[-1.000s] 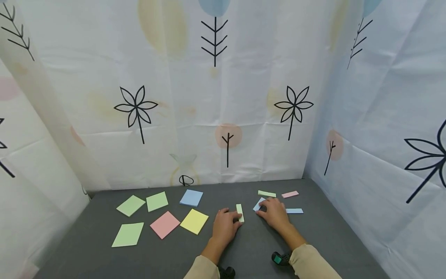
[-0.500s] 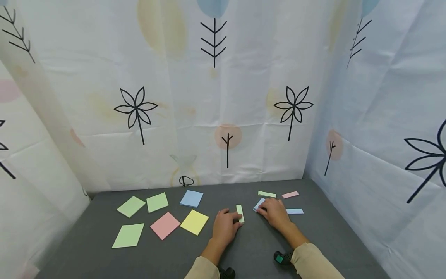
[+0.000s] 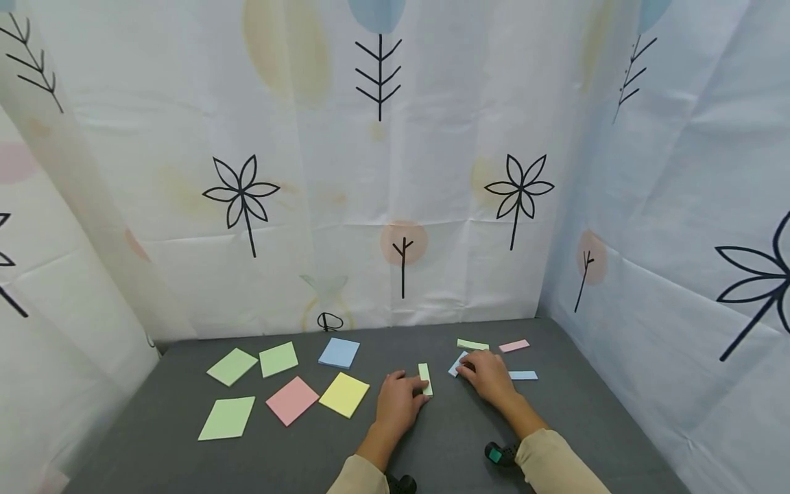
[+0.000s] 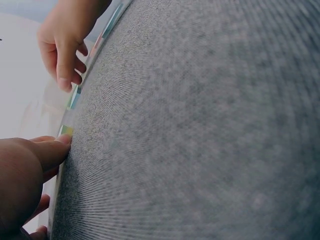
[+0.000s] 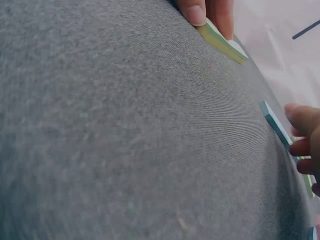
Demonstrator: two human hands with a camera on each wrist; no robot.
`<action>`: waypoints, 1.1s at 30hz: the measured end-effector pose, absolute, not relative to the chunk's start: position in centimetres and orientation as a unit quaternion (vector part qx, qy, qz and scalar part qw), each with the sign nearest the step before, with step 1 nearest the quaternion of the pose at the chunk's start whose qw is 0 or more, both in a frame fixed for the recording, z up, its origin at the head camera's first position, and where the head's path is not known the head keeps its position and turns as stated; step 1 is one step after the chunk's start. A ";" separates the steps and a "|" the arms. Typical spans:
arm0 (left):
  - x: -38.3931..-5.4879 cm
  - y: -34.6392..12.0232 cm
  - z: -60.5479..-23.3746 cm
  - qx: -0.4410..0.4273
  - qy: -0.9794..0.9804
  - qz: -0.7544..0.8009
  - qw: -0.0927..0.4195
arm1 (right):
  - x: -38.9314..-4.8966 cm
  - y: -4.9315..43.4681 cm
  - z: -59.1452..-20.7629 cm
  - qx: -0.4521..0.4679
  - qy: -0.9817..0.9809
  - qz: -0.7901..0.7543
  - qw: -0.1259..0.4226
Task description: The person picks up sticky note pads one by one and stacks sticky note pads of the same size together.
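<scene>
One green strip [image 3: 424,374], left hand [image 3: 397,399] pinching; right hand [image 3: 489,377] near blue strip [image 3: 457,363].

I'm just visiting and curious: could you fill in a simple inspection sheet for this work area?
Surface: dark grey tabletop, finely textured.
Job's things: a green strip at the left hand; a blue strip at the right hand.
Other pieces: three green squares, a pink square, a yellow square, a blue square; farther green strip, pink strip, second blue strip.
Clutter: small pale speck; otherwise nothing seen.
Hands: left fingers pinch the green strip's near end; right fingers loosely curled, contact unclear.
Cables: nothing seen.
Surroundings: pale patterned fabric behind and on both sides.
</scene>
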State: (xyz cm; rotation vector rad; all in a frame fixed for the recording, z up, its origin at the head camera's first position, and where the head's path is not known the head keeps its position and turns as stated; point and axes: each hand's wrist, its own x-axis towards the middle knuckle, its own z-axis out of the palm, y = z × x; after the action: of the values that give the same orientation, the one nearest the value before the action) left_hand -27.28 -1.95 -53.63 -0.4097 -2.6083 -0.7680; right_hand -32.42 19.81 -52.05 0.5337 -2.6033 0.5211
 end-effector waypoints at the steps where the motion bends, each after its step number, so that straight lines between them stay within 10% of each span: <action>1: -27.3 -1.9 -53.6 -0.146 -0.930 -0.274 0.196 | -32.5 19.8 -52.1 0.182 -0.940 0.191 0.218; 33: -27.2 -1.9 -53.6 -0.141 -0.933 -0.271 0.191 | -33.6 17.5 -52.5 0.018 -0.926 0.334 0.174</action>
State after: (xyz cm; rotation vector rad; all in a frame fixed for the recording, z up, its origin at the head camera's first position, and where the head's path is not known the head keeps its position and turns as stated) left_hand -27.19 -1.87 -53.64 -0.3965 -2.6204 -0.7621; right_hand -33.59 17.48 -52.51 0.0509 -2.6261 0.9477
